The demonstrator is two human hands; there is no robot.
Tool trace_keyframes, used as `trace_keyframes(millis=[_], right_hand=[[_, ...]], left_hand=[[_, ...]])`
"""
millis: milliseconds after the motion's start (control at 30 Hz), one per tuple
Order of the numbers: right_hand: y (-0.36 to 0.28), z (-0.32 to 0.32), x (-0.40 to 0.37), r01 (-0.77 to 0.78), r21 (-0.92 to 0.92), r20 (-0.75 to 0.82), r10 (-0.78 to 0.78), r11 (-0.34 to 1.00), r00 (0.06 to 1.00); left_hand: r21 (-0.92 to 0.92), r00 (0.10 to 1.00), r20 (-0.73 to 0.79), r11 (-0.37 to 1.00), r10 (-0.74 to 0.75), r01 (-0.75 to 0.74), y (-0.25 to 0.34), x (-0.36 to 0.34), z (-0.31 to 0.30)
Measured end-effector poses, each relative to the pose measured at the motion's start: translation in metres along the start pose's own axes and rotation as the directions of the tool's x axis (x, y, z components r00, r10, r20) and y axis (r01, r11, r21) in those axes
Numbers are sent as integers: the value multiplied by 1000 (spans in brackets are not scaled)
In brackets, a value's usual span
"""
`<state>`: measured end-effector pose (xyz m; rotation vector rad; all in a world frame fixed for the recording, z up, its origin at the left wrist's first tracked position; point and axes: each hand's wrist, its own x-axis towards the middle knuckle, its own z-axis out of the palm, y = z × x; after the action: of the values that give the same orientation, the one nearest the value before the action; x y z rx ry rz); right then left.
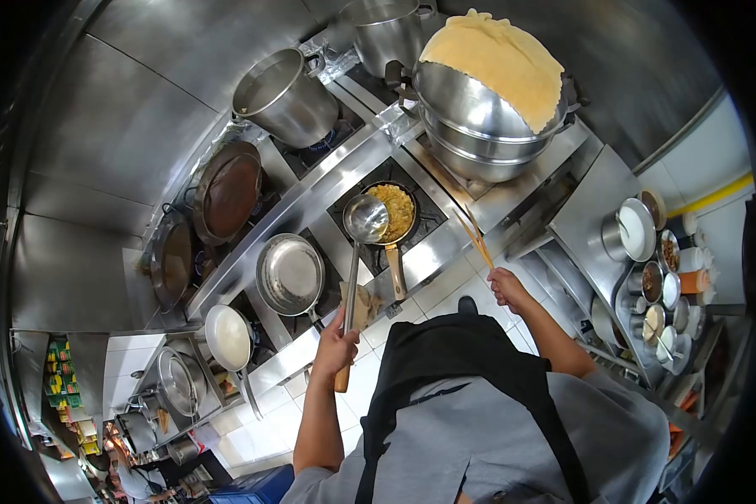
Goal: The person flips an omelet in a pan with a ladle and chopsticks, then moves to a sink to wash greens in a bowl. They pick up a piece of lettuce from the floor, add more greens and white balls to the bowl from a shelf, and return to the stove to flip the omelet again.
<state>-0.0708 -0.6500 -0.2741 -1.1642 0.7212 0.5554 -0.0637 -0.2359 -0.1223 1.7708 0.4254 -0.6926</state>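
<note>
Along a steel kitchen range (pixel 311 202) across mid-frame, the left hand (pixel 336 346) gripped a ladle (pixel 365 220) over the pan (pixel 396 270) of yellow food (pixel 397 206) (seemingly mid-cooking, not yet plated), while the right hand (pixel 508 287), right of centre, pinched chopsticks (pixel 477 239).

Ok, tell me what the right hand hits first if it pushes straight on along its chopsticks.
Probably the stove's steel front rail, which the chopsticks in the right hand seem to overhang; beyond it stands the big steamer pot. Depth is unclear.
</note>
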Motion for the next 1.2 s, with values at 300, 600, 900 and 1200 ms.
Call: trace_keyframes(millis=[300, 600, 900, 1200], right_hand=[[1, 2, 4, -19, -13, 12, 19, 1000, 1000], [-2, 14, 10, -13, -36, 27, 14, 999, 1000], [3, 11, 12, -12, -49, 28, 14, 999, 1000], [0, 4, 12, -25, -33, 20, 25, 999, 999]], left_hand=[[510, 936, -122, 829, 331, -227, -16, -17, 2], [689, 854, -150, 672, 498, -271, 22, -2, 4], [656, 838, -109, 672, 534, -343, 36, -6, 20], [640, 801, -120, 662, 587, -389, -18, -17, 43]])
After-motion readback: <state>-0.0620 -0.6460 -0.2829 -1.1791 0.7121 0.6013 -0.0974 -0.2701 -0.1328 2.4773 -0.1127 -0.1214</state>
